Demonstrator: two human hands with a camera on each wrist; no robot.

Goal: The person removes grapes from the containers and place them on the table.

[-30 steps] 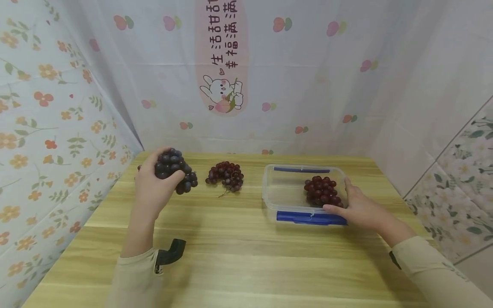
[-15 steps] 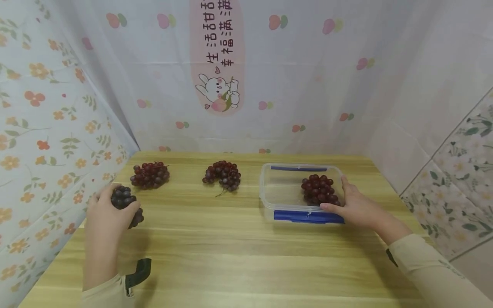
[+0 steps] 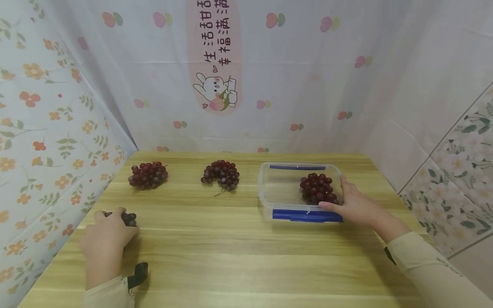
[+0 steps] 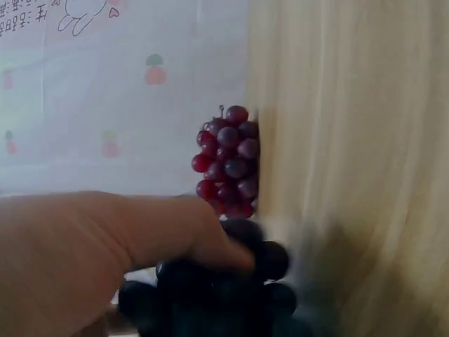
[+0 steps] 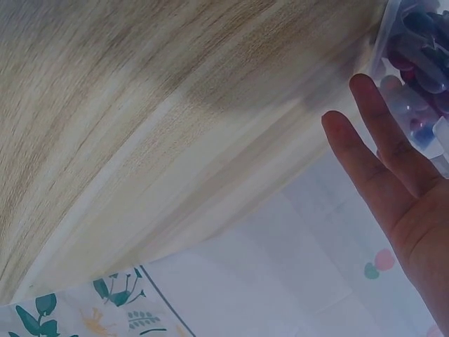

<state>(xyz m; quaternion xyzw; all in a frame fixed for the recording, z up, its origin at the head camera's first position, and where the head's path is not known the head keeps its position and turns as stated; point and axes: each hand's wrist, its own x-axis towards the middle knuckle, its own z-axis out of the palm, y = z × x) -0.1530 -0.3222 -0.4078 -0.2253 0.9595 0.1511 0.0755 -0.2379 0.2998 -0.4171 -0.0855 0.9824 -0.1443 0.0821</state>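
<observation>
In the head view my left hand [image 3: 102,239] grips a bunch of dark, nearly black grapes [image 3: 129,219] low over the left side of the wooden table. The hand hides much of the bunch; the left wrist view shows the thumb pressed across its dark grapes [image 4: 277,261]. My right hand [image 3: 358,207] holds the near right corner of a clear plastic container [image 3: 285,206], thumb over the rim and fingers along the right side. Two of its fingers [image 5: 361,151] stretch out straight beside the container in the right wrist view. Inside sits a bunch of red grapes [image 3: 316,187].
Two more bunches lie near the table's back: reddish grapes [image 3: 148,175] at the left and a curved bunch of dark red grapes [image 3: 225,173] in the middle. A blue clip [image 3: 307,215] runs along the container's front. Printed cloth [image 3: 289,85] hangs behind the table [image 3: 231,256].
My left hand has carried the dark grapes left, toward me and down to the table, uncovering the reddish bunch at the back left. My right hand stays on the container.
</observation>
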